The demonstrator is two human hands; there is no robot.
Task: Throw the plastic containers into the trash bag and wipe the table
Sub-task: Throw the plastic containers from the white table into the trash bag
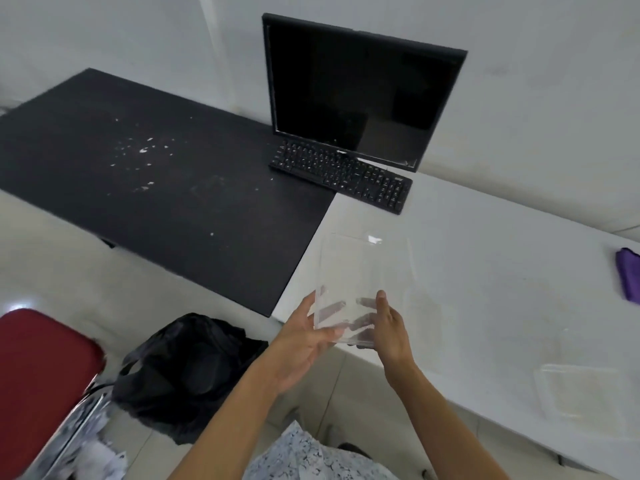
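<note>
Over the near edge of the white worktop [485, 258], both hands hold a clear plastic container [363, 271] by its near end. The left hand [304, 337] and right hand [389, 329] each curl thumb and fingers round one side. The black trash bag [187, 368] sits on the floor at 7 o'clock from it. A second clear container [581, 396] lies on the worktop at 4 o'clock, a purple cloth [628, 275] at 3 o'clock.

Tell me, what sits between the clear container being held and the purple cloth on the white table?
Nothing. In the head view, only bare white table stretches between the clear container and the purple cloth.
</note>
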